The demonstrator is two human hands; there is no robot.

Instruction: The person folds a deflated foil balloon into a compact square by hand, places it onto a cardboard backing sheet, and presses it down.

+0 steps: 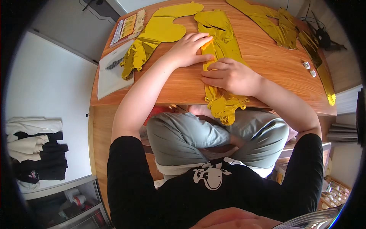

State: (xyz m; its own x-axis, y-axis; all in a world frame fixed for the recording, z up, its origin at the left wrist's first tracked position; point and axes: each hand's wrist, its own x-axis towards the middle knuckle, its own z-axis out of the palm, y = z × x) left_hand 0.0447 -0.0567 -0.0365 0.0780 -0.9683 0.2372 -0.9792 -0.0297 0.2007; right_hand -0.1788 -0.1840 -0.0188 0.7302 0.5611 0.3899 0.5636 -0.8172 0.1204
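left hand (189, 49): palm down, fingers together and nearly flat, pressing on the gold foil balloon (219, 42); grips nothing
right hand (230, 76): palm down, fingers loosely curled, tips on the same balloon just below the left hand; pressing, no grasp
balloon: flat and deflated under both hands, its lower end hanging over the table (267, 72) edge toward the lap
second balloon (158, 36): flat, left of the left hand, near but apart
foil pile (282, 28): crumpled gold, well right of the right hand
white sheet (112, 72): far left of the left hand
small white bits (309, 68): right of the right hand
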